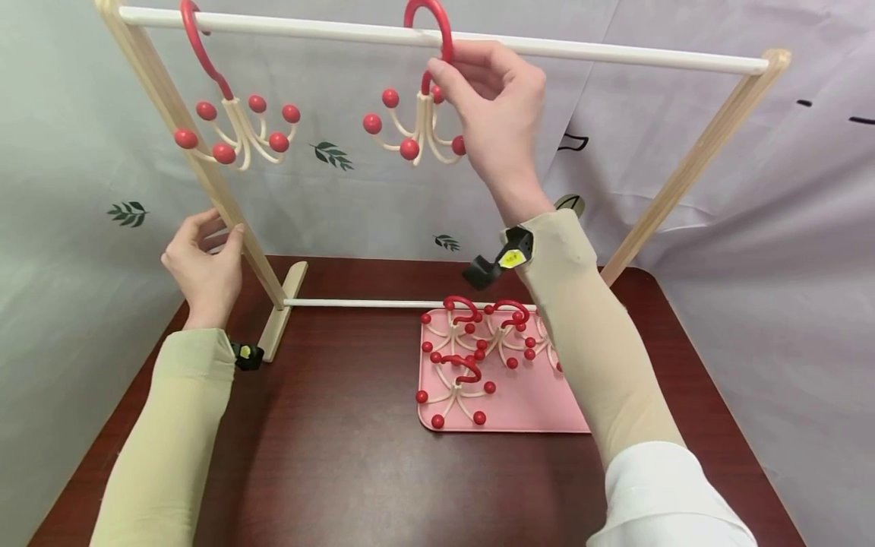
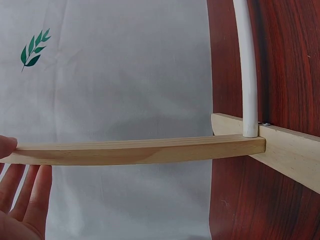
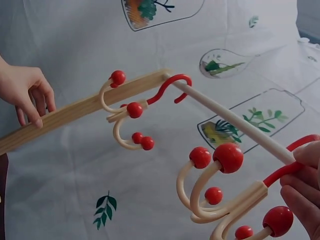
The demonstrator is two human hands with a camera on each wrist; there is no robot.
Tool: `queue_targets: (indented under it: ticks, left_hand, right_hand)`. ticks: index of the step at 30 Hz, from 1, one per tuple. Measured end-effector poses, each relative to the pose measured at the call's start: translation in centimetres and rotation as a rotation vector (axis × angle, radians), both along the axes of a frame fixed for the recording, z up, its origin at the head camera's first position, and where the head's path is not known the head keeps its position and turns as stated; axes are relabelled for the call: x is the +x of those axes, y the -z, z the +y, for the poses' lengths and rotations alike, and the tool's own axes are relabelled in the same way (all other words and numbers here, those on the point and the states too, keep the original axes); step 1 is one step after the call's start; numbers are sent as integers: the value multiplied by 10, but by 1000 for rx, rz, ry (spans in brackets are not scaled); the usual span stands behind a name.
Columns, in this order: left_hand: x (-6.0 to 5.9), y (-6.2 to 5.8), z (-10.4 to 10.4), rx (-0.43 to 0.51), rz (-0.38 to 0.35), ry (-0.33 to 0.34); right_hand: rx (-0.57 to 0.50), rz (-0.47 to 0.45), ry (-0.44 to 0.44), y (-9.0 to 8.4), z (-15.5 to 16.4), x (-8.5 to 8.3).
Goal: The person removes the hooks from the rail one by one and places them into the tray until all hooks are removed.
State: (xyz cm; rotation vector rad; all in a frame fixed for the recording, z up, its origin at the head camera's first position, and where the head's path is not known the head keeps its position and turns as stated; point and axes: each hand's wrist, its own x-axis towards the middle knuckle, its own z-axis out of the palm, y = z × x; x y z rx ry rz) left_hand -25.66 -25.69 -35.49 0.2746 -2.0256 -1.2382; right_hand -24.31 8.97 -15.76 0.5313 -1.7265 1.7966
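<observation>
A wooden rack with a white top rod (image 1: 615, 52) stands on a dark table (image 1: 328, 471). My right hand (image 1: 440, 76) pinches the red hook of a cream hanger with red ball tips (image 1: 417, 129), which sits over the rod; the right wrist view shows this hanger (image 3: 225, 185) close up with my fingers (image 3: 305, 175) on its hook. A second such hanger (image 1: 235, 133) hangs free further left. My left hand (image 1: 222, 235) grips the rack's left post (image 1: 171, 106), thumb on one side and fingers on the other.
A pink tray (image 1: 526, 414) on the table's right half holds several more hangers (image 1: 465, 365); my right forearm crosses over it. The rack's lower white rod (image 1: 355, 303) runs just behind the tray. White printed cloth hangs behind and at both sides.
</observation>
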Motion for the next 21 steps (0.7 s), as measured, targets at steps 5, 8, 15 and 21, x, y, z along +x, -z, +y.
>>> queue_targets:
  ticks: [5, 8, 15, 21]
  left_hand:
    - [-1, 0, 0, -4, -5, -2]
    - [-1, 0, 0, -6, -8, -3]
    - [0, 1, -2, 0, -8, -4]
    - [1, 1, -4, -13, 8, -9]
  right_hand:
    - [-27, 61, 7, 0, 11, 4]
    - [-25, 78, 19, 0, 17, 8]
    - [-39, 62, 32, 5, 30, 19]
    - [-4, 48, 56, 19, 44, 31]
